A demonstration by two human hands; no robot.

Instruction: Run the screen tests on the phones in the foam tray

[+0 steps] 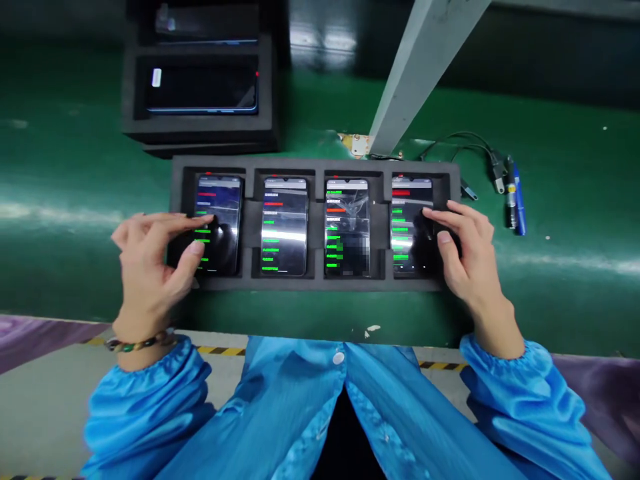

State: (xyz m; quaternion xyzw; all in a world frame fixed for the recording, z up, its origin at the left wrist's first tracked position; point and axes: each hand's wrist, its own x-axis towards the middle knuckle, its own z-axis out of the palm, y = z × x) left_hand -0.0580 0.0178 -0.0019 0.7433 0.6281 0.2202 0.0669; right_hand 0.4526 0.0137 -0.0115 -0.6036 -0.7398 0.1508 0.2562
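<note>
A black foam tray (315, 167) lies on the green belt with several lit phones in its slots, their screens showing green and red lines. My left hand (150, 260) rests over the leftmost phone (220, 223), fingers spread, the index tip touching its screen. My right hand (465, 250) lies at the tray's right end, fingers stretched out, fingertips on the rightmost phone (410, 227). Two middle phones (284, 227) (347, 227) lie untouched between my hands. Neither hand holds anything.
A stack of black foam trays (200, 137) with a dark phone (203, 90) stands at the back left. A grey metal post (415, 73) slants up behind the tray. Cables and a blue pen (517, 200) lie to the right. The belt's front edge has yellow-black tape (220, 349).
</note>
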